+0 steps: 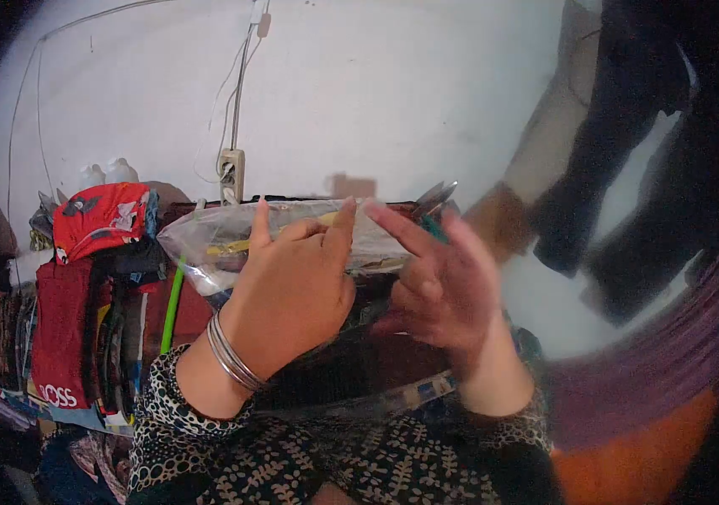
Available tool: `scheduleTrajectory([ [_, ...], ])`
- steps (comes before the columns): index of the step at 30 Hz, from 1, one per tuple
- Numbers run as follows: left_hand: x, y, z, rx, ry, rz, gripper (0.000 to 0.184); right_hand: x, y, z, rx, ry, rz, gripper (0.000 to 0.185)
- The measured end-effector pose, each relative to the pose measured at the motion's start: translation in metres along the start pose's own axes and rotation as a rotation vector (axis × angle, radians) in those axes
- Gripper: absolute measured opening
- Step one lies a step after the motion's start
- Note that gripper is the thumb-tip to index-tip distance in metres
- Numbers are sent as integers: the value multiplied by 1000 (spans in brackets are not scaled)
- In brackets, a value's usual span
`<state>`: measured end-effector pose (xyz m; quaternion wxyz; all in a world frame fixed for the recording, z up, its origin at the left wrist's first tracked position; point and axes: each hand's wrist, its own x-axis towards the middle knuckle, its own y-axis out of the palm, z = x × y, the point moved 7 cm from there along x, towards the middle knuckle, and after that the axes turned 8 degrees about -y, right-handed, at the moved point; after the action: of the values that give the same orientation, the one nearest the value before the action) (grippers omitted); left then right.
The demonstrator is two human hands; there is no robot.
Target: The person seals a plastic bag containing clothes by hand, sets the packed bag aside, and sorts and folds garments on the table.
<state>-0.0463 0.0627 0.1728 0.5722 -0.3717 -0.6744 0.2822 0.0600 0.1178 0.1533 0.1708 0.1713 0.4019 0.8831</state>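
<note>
My left hand (292, 278), with silver bangles at the wrist, is raised in the middle of the view, its back facing me. Its index and little fingers stretch upward while the fingers between are bent. To its right, my right hand (444, 290) is turned palm inward, index finger extended towards the left fingertips and slightly blurred. Nothing shows in either hand. Behind them lies a clear plastic bag (199, 236) with yellowish and white contents. What looks like a pair of scissors (435, 195) sticks up behind the right hand, near a green item (433, 227).
Folded clothes are stacked at left, with a red printed garment (98, 220) on top and a maroon one (62, 328) below. A bright green strip (173, 307) stands beside them. A power socket (231, 174) hangs on the wall. Dark clothing (620, 160) hangs at right.
</note>
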Motion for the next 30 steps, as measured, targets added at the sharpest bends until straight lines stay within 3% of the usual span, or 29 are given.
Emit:
scheduleTrajectory([
  [5, 3, 1, 1, 14, -19, 32, 60, 4, -1, -7, 162, -23, 58, 68],
  [8, 3, 4, 2, -18, -24, 42, 59, -8, -19, -11, 205, 12, -82, 68],
  [10, 2, 3, 2, -19, -19, 8, 56, -15, -31, -9, 56, -13, -256, 69],
  [16, -1, 1, 3, -46, -23, -7, 49, -19, -31, -9, -2, 54, -81, 67],
  [30, -1, 1, -2, 1, 27, -13, 37, -32, -49, -1, -95, 36, -184, 66],
])
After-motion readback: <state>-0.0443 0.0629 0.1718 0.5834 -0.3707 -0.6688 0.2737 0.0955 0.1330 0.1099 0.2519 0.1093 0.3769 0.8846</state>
